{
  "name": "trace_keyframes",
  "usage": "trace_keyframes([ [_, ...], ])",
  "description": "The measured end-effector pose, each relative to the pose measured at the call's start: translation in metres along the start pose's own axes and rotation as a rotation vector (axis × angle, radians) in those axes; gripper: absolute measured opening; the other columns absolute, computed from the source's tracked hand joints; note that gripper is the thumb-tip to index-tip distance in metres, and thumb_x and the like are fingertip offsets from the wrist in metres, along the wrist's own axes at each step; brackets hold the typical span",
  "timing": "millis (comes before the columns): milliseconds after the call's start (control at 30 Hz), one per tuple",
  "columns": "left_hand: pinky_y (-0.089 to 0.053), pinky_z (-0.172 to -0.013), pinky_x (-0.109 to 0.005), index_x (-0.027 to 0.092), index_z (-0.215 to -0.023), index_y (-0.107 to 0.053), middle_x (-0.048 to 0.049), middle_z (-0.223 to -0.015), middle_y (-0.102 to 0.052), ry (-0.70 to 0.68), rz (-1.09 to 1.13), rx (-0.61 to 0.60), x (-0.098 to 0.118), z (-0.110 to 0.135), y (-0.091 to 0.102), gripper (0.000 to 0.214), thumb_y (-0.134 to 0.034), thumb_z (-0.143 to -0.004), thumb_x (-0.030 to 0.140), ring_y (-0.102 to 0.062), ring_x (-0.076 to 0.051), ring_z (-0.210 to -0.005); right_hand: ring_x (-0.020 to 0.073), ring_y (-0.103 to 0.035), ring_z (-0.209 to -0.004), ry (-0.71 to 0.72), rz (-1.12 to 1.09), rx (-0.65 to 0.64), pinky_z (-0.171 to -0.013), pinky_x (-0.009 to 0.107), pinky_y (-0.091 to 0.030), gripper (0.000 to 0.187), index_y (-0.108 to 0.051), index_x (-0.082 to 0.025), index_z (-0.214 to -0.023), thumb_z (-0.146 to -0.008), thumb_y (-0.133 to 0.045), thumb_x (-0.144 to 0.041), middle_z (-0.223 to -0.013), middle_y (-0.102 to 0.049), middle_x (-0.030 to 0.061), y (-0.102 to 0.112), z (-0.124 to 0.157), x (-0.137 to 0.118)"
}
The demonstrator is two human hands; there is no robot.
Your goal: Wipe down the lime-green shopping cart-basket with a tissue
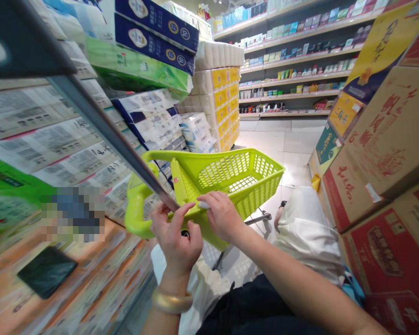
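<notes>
A long grey pole slants down from the upper left, where a dark flat piece joins it. Its lower end meets my left hand, whose rear fingers curl about it while thumb and index finger stand apart. Close beside, my right hand pinches a small white piece that its fingers partly cover; I cannot make out its kind. Both hands are over the rear of a lime-green shopping cart, its basket holding nothing visible. A gold bangle circles my left wrist.
Stacked tissue packs rise on the left, above orange boxes bearing a dark flat slab. Cardboard cartons line the right side, beside a white plastic bag. Product shelves span the back.
</notes>
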State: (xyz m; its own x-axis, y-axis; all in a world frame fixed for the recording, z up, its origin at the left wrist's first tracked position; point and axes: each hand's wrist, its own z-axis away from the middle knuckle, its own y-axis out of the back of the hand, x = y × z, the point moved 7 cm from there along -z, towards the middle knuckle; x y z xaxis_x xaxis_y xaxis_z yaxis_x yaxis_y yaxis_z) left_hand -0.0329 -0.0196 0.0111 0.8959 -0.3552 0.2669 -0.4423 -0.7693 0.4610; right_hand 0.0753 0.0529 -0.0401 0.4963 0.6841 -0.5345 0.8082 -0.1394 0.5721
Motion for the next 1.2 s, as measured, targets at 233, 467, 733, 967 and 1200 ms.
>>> trace_keyframes([
  [233,-0.047,-0.094,-0.043,0.017,-0.097,-0.070,-0.0119,-0.116,-0.049,0.015,0.062,0.029,-0.014,-0.003,-0.001,0.030,-0.053,-0.073,0.011,-0.055,-0.026,-0.106,0.0211,-0.055,-0.093,-0.142,0.151,-0.024,-0.090,0.033,-0.041,0.030,-0.063,-0.017,-0.103,-0.082,-0.045,-0.004,-0.098,-0.064,0.0079,0.007,0.002,0.039],
  [467,-0.047,-0.090,-0.041,0.017,-0.095,-0.071,-0.0103,-0.104,-0.051,0.020,-0.006,0.075,-0.030,-0.008,0.004,0.030,-0.053,-0.072,0.010,-0.055,-0.024,-0.097,0.0211,-0.055,-0.094,-0.209,0.227,-0.086,-0.090,0.033,-0.039,0.028,-0.064,-0.018,-0.104,-0.085,-0.047,-0.007,-0.100,-0.065,0.0075,0.001,0.001,0.044],
  [733,-0.049,-0.085,-0.037,0.017,-0.094,-0.071,-0.0071,-0.093,-0.053,0.049,-0.074,0.103,-0.060,-0.016,0.010,0.031,-0.052,-0.071,0.010,-0.056,-0.021,-0.092,0.0217,-0.054,-0.095,-0.209,0.262,-0.106,-0.089,0.033,-0.039,0.031,-0.065,-0.018,-0.107,-0.084,-0.047,-0.007,-0.101,-0.064,0.0075,0.001,0.010,0.056],
  [967,-0.049,-0.079,-0.034,0.017,-0.092,-0.071,-0.0053,-0.091,-0.052,0.082,-0.077,0.132,-0.060,-0.020,0.010,0.031,-0.051,-0.071,0.010,-0.054,-0.016,-0.080,0.0223,-0.053,-0.094,-0.300,0.316,-0.084,-0.089,0.034,-0.037,0.030,-0.066,-0.019,-0.103,-0.086,-0.045,-0.007,-0.099,-0.064,0.0082,0.006,0.014,0.063],
  [1200,-0.050,-0.081,-0.036,0.019,-0.096,-0.070,-0.0069,-0.094,-0.050,0.077,-0.070,0.054,-0.064,-0.021,0.003,0.031,-0.052,-0.071,0.011,-0.053,-0.019,-0.083,0.0224,-0.053,-0.097,-0.186,0.241,-0.142,-0.090,0.034,-0.038,0.034,-0.063,-0.018,-0.113,-0.085,-0.048,-0.008,-0.105,-0.063,0.0085,-0.017,-0.001,0.027],
])
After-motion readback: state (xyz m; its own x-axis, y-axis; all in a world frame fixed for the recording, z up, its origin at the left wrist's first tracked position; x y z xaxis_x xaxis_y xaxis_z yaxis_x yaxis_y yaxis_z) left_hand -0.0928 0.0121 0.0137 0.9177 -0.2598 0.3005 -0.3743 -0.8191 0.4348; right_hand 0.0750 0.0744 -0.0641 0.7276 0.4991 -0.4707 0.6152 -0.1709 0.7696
